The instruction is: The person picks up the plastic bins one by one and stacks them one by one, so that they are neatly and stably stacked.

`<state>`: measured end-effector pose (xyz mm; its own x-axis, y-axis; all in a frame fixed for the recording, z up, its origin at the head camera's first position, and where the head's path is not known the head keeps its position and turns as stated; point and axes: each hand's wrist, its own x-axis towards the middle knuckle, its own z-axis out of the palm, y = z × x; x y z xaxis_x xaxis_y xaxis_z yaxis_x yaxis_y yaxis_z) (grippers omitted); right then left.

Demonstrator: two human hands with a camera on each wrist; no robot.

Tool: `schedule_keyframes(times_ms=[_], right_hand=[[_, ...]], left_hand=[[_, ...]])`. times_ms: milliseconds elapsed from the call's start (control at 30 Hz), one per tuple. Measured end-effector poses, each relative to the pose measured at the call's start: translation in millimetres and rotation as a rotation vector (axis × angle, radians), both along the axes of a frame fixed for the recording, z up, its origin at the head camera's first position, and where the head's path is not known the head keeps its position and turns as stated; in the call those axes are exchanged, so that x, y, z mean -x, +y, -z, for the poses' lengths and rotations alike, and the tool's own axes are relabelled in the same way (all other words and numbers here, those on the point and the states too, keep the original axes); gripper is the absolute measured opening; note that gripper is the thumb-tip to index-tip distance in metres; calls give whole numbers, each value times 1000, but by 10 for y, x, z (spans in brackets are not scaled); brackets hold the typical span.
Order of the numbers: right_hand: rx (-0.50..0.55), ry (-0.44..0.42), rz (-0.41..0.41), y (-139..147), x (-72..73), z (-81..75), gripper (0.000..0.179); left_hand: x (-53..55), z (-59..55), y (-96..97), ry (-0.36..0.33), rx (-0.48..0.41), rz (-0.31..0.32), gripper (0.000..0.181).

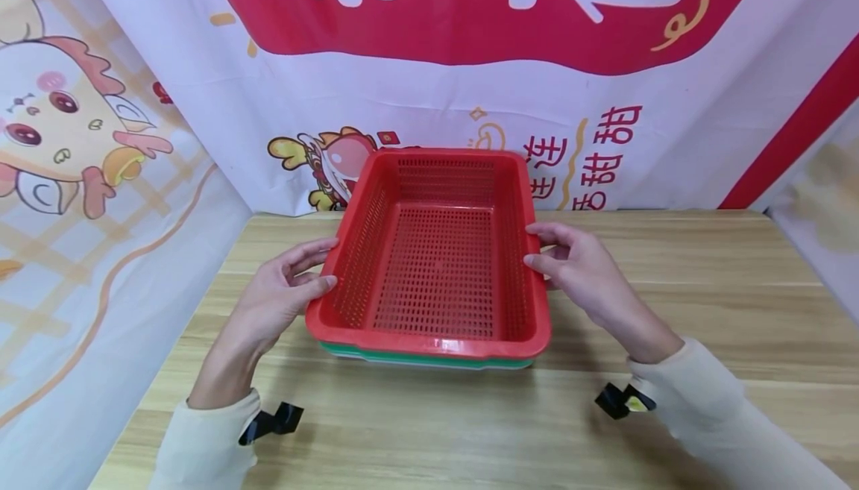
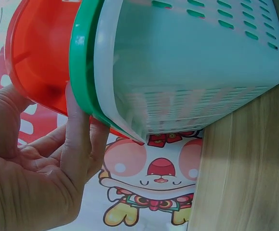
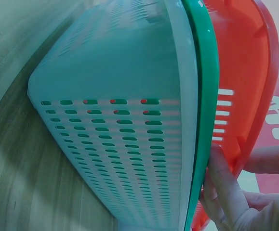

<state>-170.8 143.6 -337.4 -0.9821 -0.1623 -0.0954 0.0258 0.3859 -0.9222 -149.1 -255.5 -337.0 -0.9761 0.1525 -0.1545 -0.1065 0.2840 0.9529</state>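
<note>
A red perforated plastic basket (image 1: 436, 274) sits nested in a green basket (image 2: 81, 57), which is nested in a white basket (image 3: 110, 72) on the table. In the wrist views the red rim stands well above the green one, while the green and white rims lie close together. My left hand (image 1: 285, 289) pinches the red basket's left rim, thumb on top and fingers beneath. On the opposite side my right hand (image 1: 580, 266) holds the right rim the same way. Inside, the red basket shows only its bare slotted floor.
The wood-grain table (image 1: 429, 423) extends around the stack. Behind it hangs a printed white and red cloth (image 1: 429, 95), close to the baskets' far end. Another patterned cloth (image 1: 101, 251) borders the table on the left. Small black pieces (image 1: 271, 423) are attached at both cuffs.
</note>
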Motion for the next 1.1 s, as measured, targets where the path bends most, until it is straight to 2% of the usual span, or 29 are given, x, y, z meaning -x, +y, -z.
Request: schedule_keyframes(times_ms=[400, 767, 1100], right_hand=[[-55, -15, 8, -16, 31, -8, 54], [-54, -37, 5, -9, 45, -2, 55], [-61, -50, -4, -8, 56, 10, 54]], left_hand=[[10, -5, 16, -59, 31, -36, 64], [-14, -6, 56, -59, 72, -71, 63], [-40, 20, 90, -47, 164, -104, 60]])
